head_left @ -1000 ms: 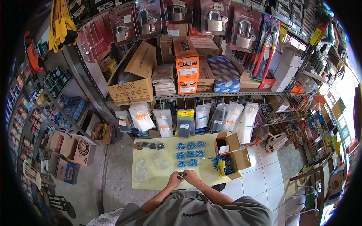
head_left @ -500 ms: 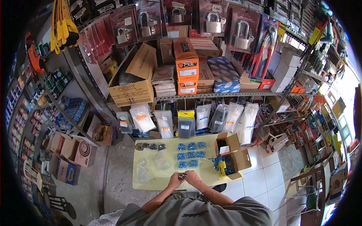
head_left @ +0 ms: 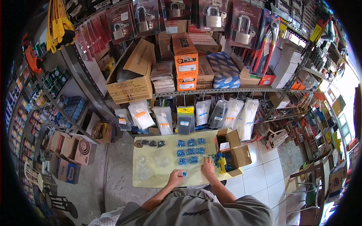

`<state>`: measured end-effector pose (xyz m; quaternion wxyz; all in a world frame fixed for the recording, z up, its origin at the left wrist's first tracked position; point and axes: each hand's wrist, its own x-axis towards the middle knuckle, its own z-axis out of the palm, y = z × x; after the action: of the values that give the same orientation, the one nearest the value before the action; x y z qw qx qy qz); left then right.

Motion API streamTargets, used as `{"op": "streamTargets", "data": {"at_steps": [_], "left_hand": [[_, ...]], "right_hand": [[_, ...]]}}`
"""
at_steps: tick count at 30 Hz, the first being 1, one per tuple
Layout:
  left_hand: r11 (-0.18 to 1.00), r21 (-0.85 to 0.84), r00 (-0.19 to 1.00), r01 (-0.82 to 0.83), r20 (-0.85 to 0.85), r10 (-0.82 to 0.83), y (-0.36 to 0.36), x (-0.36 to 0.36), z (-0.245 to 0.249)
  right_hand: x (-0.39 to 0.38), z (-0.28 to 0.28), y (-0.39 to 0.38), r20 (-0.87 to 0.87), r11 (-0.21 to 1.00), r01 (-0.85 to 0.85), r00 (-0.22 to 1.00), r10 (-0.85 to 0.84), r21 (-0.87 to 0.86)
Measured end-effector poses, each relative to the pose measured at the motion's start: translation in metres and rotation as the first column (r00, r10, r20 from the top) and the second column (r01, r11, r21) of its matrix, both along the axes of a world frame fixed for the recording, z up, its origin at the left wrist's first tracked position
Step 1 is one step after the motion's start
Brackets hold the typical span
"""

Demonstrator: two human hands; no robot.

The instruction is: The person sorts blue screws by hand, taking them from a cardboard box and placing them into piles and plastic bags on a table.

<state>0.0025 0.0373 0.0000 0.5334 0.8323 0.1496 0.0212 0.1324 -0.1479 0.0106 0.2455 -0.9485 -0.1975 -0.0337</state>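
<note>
My left hand rests on the near edge of the yellow table and pinches a small clear bag of blue parts. My right hand stretches out to the right, fingers apart, close to the open cardboard box that holds loose blue parts. Several filled small bags of blue parts lie in rows in the table's middle. Empty clear bags lie to the left.
Dark small packets lie at the table's far left corner. Behind the table a metal shelf carries cardboard boxes, with bags of cable ties under it and padlocks in red packs above. Boxes stand on the floor at the left.
My hands were together at the table's near edge on one small bag. Now the right hand has let go and moved right toward the open box; the left keeps the bag.
</note>
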Motion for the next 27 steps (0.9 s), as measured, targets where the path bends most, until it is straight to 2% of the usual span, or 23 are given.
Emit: {"op": "streamTargets", "data": {"at_steps": [2, 6, 8, 9, 12, 14, 15, 17, 18, 20, 24, 27], "left_hand": [[0.999, -0.038, 1.0, 0.001, -0.008, -0.002, 0.0, 0.002, -0.005], [0.998, -0.055, 0.999, 0.003, 0.038, -0.001, 0.0, 0.003, -0.004], [0.998, -0.055, 1.0, -0.016, 0.007, 0.017, 0.0, 0.003, 0.001], [0.998, -0.057, 1.0, -0.019, 0.004, 0.019, 0.0, 0.003, 0.002], [0.999, -0.05, 1.0, -0.008, 0.0, 0.008, 0.0, 0.002, 0.003], [1.0, -0.018, 1.0, -0.005, 0.03, 0.006, 0.001, 0.003, 0.002], [1.0, -0.018, 1.0, -0.007, 0.028, 0.007, 0.001, 0.003, 0.003], [0.999, -0.044, 1.0, -0.007, -0.006, 0.007, 0.0, 0.003, 0.007], [0.999, -0.043, 1.0, -0.006, -0.005, 0.006, 0.0, 0.004, 0.007], [0.998, -0.055, 0.999, -0.019, -0.026, 0.018, -0.001, 0.003, 0.004], [0.999, -0.037, 1.0, -0.006, -0.007, 0.006, -0.001, 0.003, 0.007], [0.998, -0.054, 1.0, -0.014, -0.004, 0.014, -0.001, 0.003, 0.008]], "right_hand": [[0.012, -0.012, -0.016, -0.054, 0.977, 0.041, 0.997, -0.053, -0.211], [0.029, -0.047, -0.038, -0.125, 0.976, -0.061, 0.992, 0.035, -0.208], [0.034, -0.052, -0.039, -0.268, 0.96, -0.117, 0.962, 0.046, -0.255], [0.035, -0.056, -0.041, -0.271, 0.959, -0.12, 0.962, 0.048, -0.256], [0.036, -0.059, -0.044, -0.189, 0.973, -0.144, 0.976, 0.109, -0.181], [0.033, -0.044, -0.041, 0.163, 0.982, -0.073, 0.981, 0.102, -0.173], [0.035, -0.049, -0.042, 0.162, 0.982, -0.075, 0.981, 0.103, -0.173], [0.041, -0.07, -0.046, 0.206, 0.955, 0.002, 0.977, 0.062, -0.296], [0.044, -0.062, -0.046, 0.207, 0.956, 0.003, 0.976, 0.061, -0.295], [0.046, -0.041, -0.046, 0.005, 0.892, -0.121, 0.99, 0.138, -0.435], [0.056, -0.058, -0.051, 0.07, 0.925, -0.083, 0.991, 0.117, -0.372], [0.061, -0.057, -0.051, 0.093, 0.893, -0.121, 0.98, 0.178, -0.433]]}}
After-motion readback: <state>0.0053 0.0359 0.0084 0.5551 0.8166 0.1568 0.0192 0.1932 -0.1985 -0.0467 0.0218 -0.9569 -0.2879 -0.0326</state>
